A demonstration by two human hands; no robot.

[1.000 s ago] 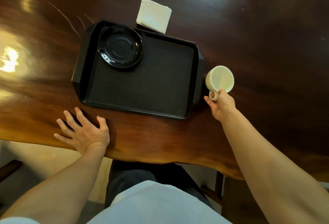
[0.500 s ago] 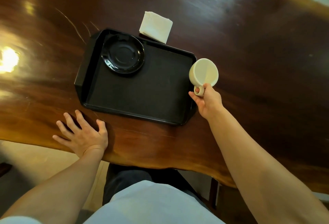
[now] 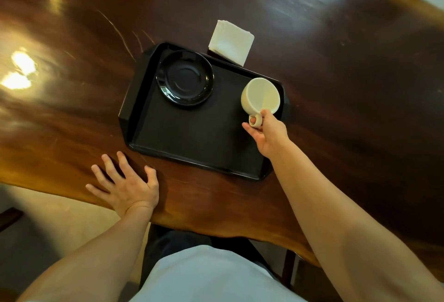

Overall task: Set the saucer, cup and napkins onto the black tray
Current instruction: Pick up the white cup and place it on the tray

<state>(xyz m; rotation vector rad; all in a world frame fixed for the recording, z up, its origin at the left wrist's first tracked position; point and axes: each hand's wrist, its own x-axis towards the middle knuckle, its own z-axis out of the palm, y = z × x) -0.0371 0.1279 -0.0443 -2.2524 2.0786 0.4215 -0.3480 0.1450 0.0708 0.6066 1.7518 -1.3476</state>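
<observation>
Head view. Your right hand [image 3: 268, 133] grasps the cream cup [image 3: 260, 97] by its handle, a fingertip showing through the loop; the cup sits over the right end of the black tray [image 3: 199, 138], its mouth tilted toward the camera, and whether it touches the tray floor cannot be told. The black saucer [image 3: 185, 77] lies in the tray's upper-left corner, well apart from the cup. The white napkins [image 3: 231, 41] rest on the wooden table [image 3: 336, 61] just beyond the tray's far rim, at upper centre of the frame. Your left hand [image 3: 127, 187] lies flat, fingers spread and holding nothing, on the table at the tray's lower-left corner.
</observation>
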